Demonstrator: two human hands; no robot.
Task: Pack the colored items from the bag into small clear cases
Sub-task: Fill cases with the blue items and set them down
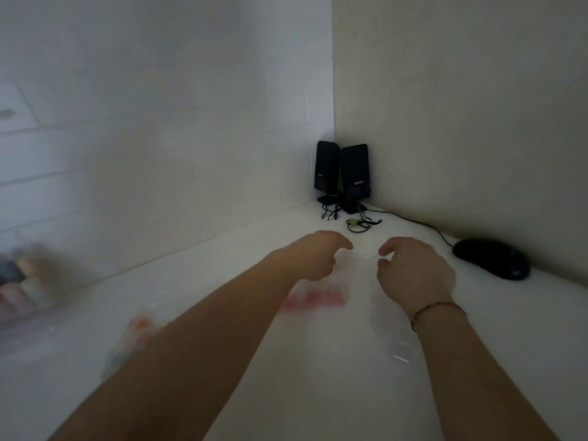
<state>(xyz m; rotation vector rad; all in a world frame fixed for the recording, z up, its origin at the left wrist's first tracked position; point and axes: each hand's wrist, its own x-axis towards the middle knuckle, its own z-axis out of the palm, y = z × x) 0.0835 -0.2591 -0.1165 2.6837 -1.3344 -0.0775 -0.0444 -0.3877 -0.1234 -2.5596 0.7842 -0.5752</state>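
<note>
We see our left hand (pixel 318 254) and right hand (pixel 410 268) reaching over the white table (pixel 286 377), fingers loosely curled, but blur hides whether they pinch anything. A blurred clear plastic bag with red print (pixel 313 299) lies under them, and a clear case of pastel coloured items (pixel 24 281) sits far left.

Speakers: two black speakers (pixel 342 173) stand upright side by side in the wall corner on the white tabletop (pixel 318 377).
Cables: tangled just before the speakers.
Mouse: black mouse (pixel 491 258) right of the speakers.
</note>
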